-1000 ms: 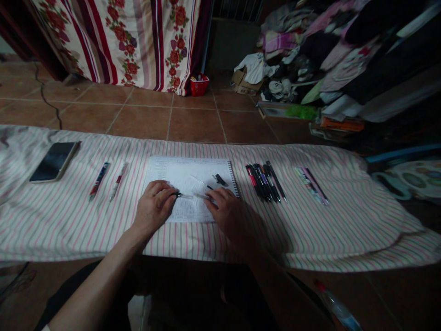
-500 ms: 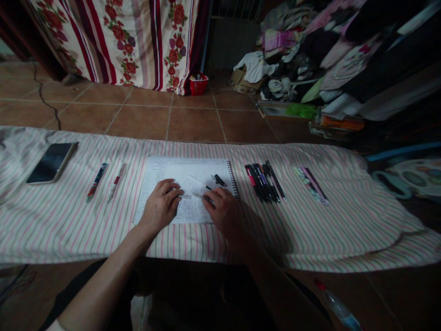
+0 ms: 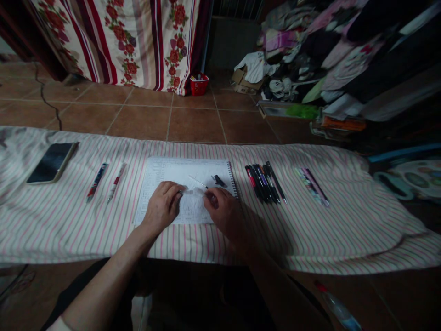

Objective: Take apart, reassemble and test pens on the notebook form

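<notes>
Over an open spiral notebook (image 3: pixel 184 166) with written pages, my left hand (image 3: pixel 161 204) pinches a clear pen barrel (image 3: pixel 187 192). My right hand (image 3: pixel 223 209) is closed on a second clear pen part (image 3: pixel 199 191), blurred and partly covered by the fingers. The inner ends of the two clear parts lie close together; whether they touch I cannot tell. A thin pen refill (image 3: pixel 197 180) lies on the page just beyond my fingers. Small black pen pieces (image 3: pixel 219 180) rest near the notebook's spiral edge.
Left of the notebook lie a red-and-white pen (image 3: pixel 115 184), a dark patterned pen (image 3: pixel 97 182) and a phone (image 3: pixel 51 162). To the right are a row of several dark pens (image 3: pixel 263 183) and a few pastel pens (image 3: pixel 313 186). A striped cloth (image 3: pixel 206 243) covers the surface.
The clear parts between my hands have come closer together, their inner ends now nearly meeting. My hands have barely moved, and the other pens lie as before.
</notes>
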Available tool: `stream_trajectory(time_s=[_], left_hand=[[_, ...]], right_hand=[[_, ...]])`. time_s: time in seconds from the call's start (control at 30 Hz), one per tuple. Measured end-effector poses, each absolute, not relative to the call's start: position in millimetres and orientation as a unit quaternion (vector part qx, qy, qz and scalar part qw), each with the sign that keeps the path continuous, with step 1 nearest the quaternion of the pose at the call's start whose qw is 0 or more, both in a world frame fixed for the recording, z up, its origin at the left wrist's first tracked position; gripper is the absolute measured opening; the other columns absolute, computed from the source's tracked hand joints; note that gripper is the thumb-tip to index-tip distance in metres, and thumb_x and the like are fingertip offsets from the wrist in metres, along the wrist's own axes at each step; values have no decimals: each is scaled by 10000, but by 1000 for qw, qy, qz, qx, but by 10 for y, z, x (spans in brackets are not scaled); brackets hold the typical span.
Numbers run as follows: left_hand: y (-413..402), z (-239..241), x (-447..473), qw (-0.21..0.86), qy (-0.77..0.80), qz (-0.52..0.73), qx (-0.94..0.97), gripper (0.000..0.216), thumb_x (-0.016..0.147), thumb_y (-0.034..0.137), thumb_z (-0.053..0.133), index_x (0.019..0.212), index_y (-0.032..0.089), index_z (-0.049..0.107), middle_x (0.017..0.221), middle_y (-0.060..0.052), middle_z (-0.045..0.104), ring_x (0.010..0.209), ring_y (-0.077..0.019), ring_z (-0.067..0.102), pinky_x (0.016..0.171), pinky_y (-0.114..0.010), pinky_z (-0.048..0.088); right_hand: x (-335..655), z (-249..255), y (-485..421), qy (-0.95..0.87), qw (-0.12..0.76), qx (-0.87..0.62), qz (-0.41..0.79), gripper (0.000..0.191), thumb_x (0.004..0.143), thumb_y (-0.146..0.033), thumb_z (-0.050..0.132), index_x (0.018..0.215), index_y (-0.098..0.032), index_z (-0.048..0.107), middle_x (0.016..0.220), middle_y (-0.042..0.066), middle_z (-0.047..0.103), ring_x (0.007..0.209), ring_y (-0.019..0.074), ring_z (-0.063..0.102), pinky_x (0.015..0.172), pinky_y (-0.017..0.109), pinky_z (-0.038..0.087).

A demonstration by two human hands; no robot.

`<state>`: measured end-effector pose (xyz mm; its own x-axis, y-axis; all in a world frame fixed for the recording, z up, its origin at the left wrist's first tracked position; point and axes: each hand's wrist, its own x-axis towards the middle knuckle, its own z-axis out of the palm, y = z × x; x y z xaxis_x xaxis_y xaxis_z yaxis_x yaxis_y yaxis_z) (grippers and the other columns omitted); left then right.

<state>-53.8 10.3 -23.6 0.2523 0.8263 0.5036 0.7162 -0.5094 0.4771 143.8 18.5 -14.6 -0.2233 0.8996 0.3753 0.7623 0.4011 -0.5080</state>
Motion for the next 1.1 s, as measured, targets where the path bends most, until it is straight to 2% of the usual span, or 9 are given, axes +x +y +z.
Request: stream_trajectory(time_s=[0.13, 0.43, 1.1], left_hand=[[117, -260, -546, 104, 506, 390, 762, 238, 915, 208, 437, 1082, 185, 606, 964, -78, 633, 929, -207, 556, 817, -388, 496], [129, -307, -542, 133, 519, 392, 748, 238, 908, 197, 460, 1044, 197, 656, 932, -63, 617, 918, -195, 554, 808, -372, 499], [113, -270, -530, 103, 480, 369, 789, 256, 905, 190, 451, 1077, 180, 641, 921, -76, 591, 883, -199, 539, 768, -368, 494]], right_hand=[[1462, -93, 187, -762, 356, -523, 139, 134, 836, -207, 551, 901, -184, 666, 797, 39, 660, 654, 134, 583, 644, 253, 487], [1482, -56, 170, -778, 369, -490, 136, 182, 872, -220, 534, 947, -200, 699, 869, 62, 665, 833, 179, 630, 771, 319, 532], [1481, -42, 163, -802, 338, -476, 127, 203, 881, -222, 529, 966, -181, 709, 862, 70, 664, 845, 186, 621, 784, 330, 529]])
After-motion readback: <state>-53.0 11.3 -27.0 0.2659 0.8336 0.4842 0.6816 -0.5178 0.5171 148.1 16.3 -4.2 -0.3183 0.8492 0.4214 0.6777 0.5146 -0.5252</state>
